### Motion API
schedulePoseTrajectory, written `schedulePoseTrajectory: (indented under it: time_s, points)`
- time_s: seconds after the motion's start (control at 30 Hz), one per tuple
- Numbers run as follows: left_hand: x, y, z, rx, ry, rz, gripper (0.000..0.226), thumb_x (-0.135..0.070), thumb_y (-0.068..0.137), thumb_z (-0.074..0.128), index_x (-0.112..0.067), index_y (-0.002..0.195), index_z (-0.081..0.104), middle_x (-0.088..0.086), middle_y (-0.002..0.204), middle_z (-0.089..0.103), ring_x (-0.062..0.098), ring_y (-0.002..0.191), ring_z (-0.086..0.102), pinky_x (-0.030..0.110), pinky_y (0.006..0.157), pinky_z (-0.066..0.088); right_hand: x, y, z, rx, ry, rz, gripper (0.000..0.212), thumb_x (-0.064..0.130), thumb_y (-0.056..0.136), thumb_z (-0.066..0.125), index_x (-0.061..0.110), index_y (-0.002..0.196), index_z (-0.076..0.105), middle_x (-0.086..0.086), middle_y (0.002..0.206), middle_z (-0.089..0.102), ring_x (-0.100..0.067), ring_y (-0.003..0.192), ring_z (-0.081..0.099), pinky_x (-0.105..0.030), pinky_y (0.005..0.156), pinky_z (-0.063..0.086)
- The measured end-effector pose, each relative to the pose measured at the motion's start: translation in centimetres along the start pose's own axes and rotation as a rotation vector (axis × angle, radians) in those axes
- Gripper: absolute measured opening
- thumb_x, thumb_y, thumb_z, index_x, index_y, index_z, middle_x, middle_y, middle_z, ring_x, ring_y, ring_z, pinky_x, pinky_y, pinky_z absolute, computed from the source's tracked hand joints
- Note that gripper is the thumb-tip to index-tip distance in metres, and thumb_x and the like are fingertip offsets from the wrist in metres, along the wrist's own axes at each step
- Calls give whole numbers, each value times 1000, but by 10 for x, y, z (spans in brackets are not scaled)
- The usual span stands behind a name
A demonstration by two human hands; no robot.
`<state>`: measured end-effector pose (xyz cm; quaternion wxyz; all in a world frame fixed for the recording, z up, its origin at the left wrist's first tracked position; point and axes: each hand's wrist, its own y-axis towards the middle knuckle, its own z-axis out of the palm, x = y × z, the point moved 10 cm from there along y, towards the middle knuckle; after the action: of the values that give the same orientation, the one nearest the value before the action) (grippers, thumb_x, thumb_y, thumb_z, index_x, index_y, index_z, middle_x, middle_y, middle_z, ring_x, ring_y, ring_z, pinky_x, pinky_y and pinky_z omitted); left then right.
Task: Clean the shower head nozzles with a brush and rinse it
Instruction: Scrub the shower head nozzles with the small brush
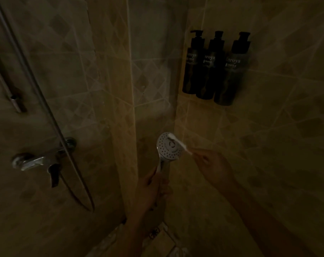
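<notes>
Two hands work in a dim tiled shower. The left hand (pixel 153 184) is wrapped around the handle of the shower head (pixel 168 145), nozzle face turned up. The right hand (pixel 210 164) pinches a white brush (pixel 178 143), bristles on the face's upper edge. Farther off, three dark pump bottles (pixel 216 67) hang on the wall; a chrome mixer tap (pixel 37 162) sits left.

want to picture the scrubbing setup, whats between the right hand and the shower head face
Only the white brush: the right hand pinches its handle end and the bristle end lies on the upper rim of the shower head face. The left hand holds the handle below. Head view.
</notes>
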<state>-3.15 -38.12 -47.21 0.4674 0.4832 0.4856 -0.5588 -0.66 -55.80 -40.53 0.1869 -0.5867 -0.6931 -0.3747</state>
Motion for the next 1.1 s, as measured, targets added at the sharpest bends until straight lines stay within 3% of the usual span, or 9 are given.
schedulePoseTrajectory:
  time_s: [0.13,0.2,0.3,0.5,0.57,0.63,0.8,0.97,1.1]
  points:
    - [-1,0,3,48,21,11,23,-20,99,38,-22,114,55,-4,80,61,-5,48,62,10,46,49,8,-3,5,61,-13,-49,26,21,94,54,31,115,64,4,110,69,-12,96,65,-34,92,53]
    - [-1,1,0,29,16,3,23,-22,98,40,-28,116,52,-6,83,62,-4,50,64,11,45,49,9,-6,9,96,-84,-61,27,26,94,52,44,112,62,5,105,69,-19,98,66,-41,90,53]
    - [-2,1,-1,-8,24,21,20,-26,98,42,-32,100,62,-5,71,64,4,48,63,17,45,49,0,3,-3,29,-71,-13,31,26,95,49,37,123,58,5,118,66,-14,109,62,-30,96,49]
    - [5,9,-12,-95,75,41,23,-35,96,43,-44,103,64,2,60,56,19,49,47,29,47,36,15,-5,9,4,28,-53,29,23,95,52,35,120,58,5,110,70,-10,93,66,-31,89,54]
    - [3,8,-10,-82,105,48,25,-34,97,42,-50,97,61,3,60,56,17,48,48,29,47,37,7,4,1,-63,36,-20,29,25,94,52,35,121,58,6,110,69,-8,93,65,-36,89,54]
    - [5,7,-12,-83,95,49,24,-32,97,41,-47,107,58,-1,60,57,13,46,48,27,44,37,14,-2,16,35,-14,-62,31,26,95,52,35,124,57,4,108,70,-12,91,67,-38,86,56]
    - [13,10,-15,-86,159,42,22,-33,96,44,-39,108,61,-2,62,59,13,46,49,28,47,39,4,3,3,-27,-47,-40,29,23,95,52,35,121,57,5,112,69,-3,90,62,-5,78,47]
    - [13,11,-19,-115,174,32,19,-41,93,46,-37,90,64,8,64,59,16,50,52,30,52,40,14,-13,21,78,-80,-108,29,27,94,53,42,119,56,0,99,73,-19,85,68,-40,80,57]
    - [4,10,-11,-122,208,81,21,-35,95,43,-34,102,63,3,68,62,12,49,52,28,50,41,1,1,-6,-96,-22,-53,28,22,94,53,40,116,55,14,109,64,-3,94,61,-17,87,48]
